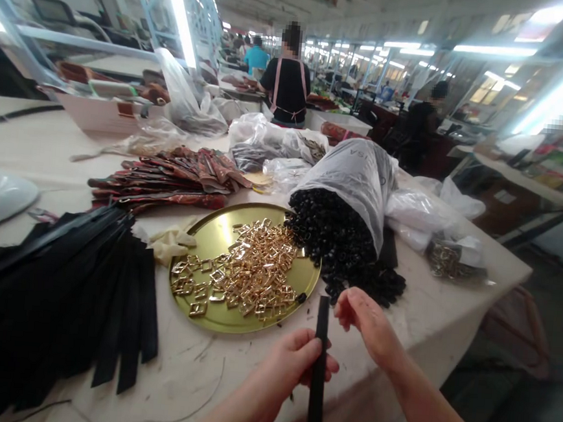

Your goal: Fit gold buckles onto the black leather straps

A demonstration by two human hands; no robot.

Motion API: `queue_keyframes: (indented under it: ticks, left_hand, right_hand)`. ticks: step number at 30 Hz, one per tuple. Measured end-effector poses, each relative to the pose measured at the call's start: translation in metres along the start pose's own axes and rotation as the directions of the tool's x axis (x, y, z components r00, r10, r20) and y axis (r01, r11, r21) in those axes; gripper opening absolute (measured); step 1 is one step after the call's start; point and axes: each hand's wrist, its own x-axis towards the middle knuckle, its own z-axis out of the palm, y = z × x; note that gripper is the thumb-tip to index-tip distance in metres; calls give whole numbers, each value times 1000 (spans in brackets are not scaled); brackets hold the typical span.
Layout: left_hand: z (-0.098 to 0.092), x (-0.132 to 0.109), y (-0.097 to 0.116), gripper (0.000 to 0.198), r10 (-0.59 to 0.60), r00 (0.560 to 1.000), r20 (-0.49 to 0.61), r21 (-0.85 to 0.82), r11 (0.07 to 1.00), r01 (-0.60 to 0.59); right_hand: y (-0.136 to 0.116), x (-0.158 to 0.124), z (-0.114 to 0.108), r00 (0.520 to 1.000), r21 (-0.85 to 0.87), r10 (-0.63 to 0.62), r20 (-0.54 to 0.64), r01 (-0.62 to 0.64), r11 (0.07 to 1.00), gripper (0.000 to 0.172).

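Note:
My left hand grips a black strap between thumb and fingers, its top end pointing up and away from me. Just right of that end is my right hand, fingers curled together; whatever they hold, if anything, is hidden. Beyond it, small black pieces spill from a white plastic bag onto the table. A round gold-coloured tray carries a heap of gold metal buckles. To the left, many black straps lie in a fanned pile.
Behind the tray lies a stack of reddish patterned strips. Clear bags and a bag of metal rings rest near the table's right edge. A pink bin stands back left. A person in an apron is beyond the table.

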Motion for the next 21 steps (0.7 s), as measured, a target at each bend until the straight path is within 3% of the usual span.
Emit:
queue_keyframes:
  ticks: [2,4,6,9,13,18,21]
  left_hand:
    - [0,1,-6,23,-46,999,-7,-308,950,41]
    - [-4,1,-10,25,-40,998,-43,-428,904,18]
    - [-8,1,-11,24,-22,997,-78,-466,884,-17]
    - [-15,1,-9,22,-5,992,-125,-514,856,-60]
    - [-21,-3,-4,23,-35,991,-129,-596,802,-49]
    - [-23,-8,3,24,-79,993,-91,-672,741,-2]
    - [-22,-10,2,24,-93,993,-68,-681,732,22]
  right_hand:
    - [0,12,5,996,-247,-82,-24,74,966,28]
    - [-1,24,13,983,-517,-178,45,176,838,20]
    - [-3,35,24,964,-673,-216,156,263,691,17]
    - [-6,49,41,948,-790,-141,285,316,526,17]
    - [-11,60,53,938,-884,9,345,322,340,16]
    - [-19,63,51,920,-883,70,386,346,319,15]
    - [-21,57,47,947,-861,32,320,276,426,12]
